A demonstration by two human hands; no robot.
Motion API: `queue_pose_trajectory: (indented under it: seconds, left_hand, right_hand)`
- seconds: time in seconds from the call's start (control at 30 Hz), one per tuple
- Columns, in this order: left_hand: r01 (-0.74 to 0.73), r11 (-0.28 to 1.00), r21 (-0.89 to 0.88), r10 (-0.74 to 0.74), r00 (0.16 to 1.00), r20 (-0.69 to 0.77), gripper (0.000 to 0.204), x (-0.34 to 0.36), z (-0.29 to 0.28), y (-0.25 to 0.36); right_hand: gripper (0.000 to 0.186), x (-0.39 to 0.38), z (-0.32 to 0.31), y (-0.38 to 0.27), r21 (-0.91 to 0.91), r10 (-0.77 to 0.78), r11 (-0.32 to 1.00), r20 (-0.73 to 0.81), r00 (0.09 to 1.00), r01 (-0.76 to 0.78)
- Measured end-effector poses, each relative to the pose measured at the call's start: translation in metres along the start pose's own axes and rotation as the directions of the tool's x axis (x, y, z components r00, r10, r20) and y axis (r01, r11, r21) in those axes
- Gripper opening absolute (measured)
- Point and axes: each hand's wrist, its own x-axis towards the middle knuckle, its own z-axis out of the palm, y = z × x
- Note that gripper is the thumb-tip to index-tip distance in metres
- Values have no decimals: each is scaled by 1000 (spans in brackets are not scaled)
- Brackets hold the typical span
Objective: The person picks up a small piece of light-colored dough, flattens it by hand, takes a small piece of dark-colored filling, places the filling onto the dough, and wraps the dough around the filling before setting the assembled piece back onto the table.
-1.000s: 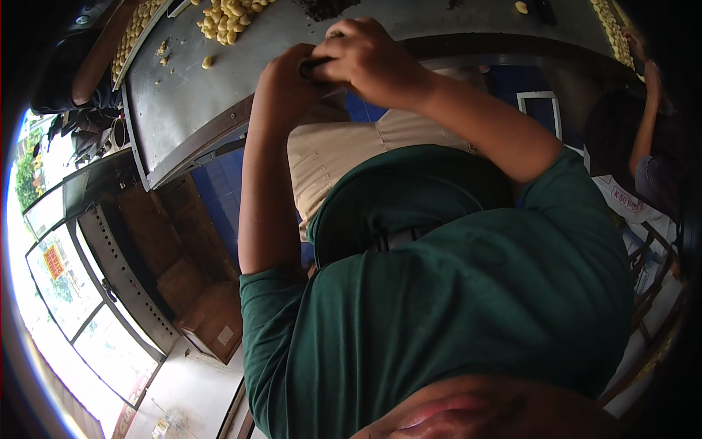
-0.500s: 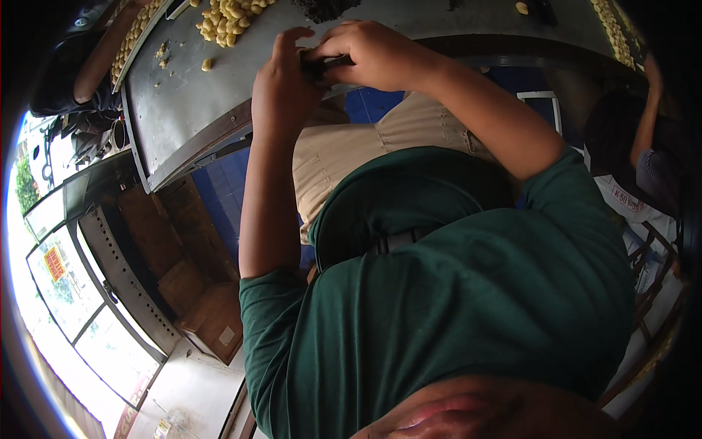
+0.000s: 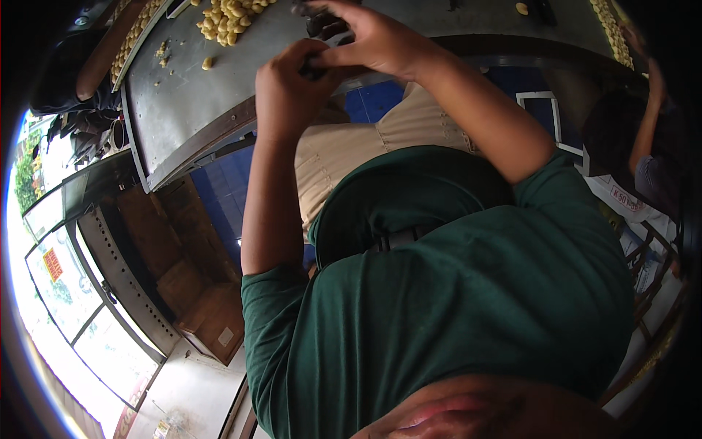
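Note:
My left hand (image 3: pixel 289 95) is closed round a small dark piece (image 3: pixel 313 72) just over the near edge of the grey metal table (image 3: pixel 168 95). Its fingertips are partly hidden. My right hand (image 3: pixel 369 44) meets it from the right, thumb reaching to the dark piece, the other fingers raised apart and slightly blurred above. A heap of pale yellow, lumpy pieces (image 3: pixel 230 18) lies left of my hands, with a stray piece (image 3: pixel 207 63) and crumbs nearby. Dark crumbly material behind my right hand is mostly covered.
Co-workers' arms show at left (image 3: pixel 99 62) and right (image 3: pixel 647 124), beside rows of yellow pieces (image 3: pixel 134 40) (image 3: pixel 613 36). A single piece (image 3: pixel 521 9) lies at back right. A glass-paned window (image 3: pixel 88 293) and cardboard box (image 3: pixel 208 322) are at lower left.
My right fingers have lifted and spread upward from the dark piece. My left fingers, raised half a second ago, have curled down again. The right co-worker's hand has shifted slightly.

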Motion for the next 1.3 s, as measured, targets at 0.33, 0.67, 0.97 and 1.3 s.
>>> queue_pose_trajectory:
  seconds: [0.33, 0.67, 0.97, 1.3]
  left_hand:
    - [-83, 740, -667, -108, 965, -239, 64, 19, 20, -12]
    - [-51, 752, -657, -105, 975, -196, 69, 19, 21, -22]
    - [-89, 809, -581, -171, 910, -377, 59, 35, 49, -23]
    - [139, 909, 393, -138, 990, -33, 55, 8, 8, -119]
  right_hand:
    - [34, -7, 18, -36, 859, 524, 133, 362, 771, -494]
    - [37, -6, 22, -28, 734, 331, 638, 14, 943, -235]
    - [35, -11, 32, 8, 222, 15, 974, -246, 969, 41]
    - [43, 16, -17, 56, -36, 75, 996, -141, 987, -81]
